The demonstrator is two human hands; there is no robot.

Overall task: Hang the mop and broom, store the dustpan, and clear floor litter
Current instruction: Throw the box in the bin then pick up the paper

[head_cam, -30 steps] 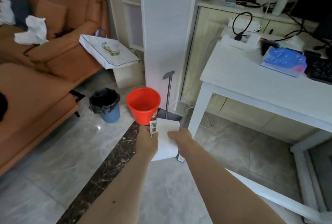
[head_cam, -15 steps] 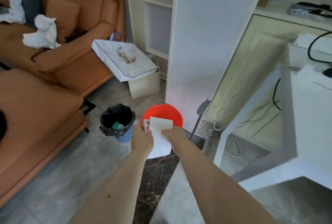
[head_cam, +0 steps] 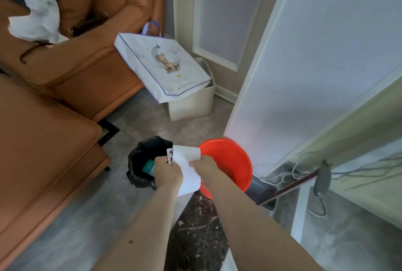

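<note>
**Paper litter held above bins**

Left hand (head_cam: 168, 171) and right hand (head_cam: 205, 168) each pinch one side of a white paper sheet (head_cam: 186, 168); a small printed card sits behind its left edge. Just beyond, below the hands: black-lined trash bin (head_cam: 141, 162) at left, red bucket (head_cam: 230, 162) at right. Farther: white gift bag (head_cam: 161, 66) leaning on a box, orange sofa (head_cam: 87, 70).

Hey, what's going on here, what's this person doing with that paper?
A person holds a white sheet of paper in both hands, the left hand and right hand each gripping a side. They hold it above the floor, between a black-lined trash bin and a red bucket. It looks like litter headed for the bin, though it is not yet dropped in.
</note>
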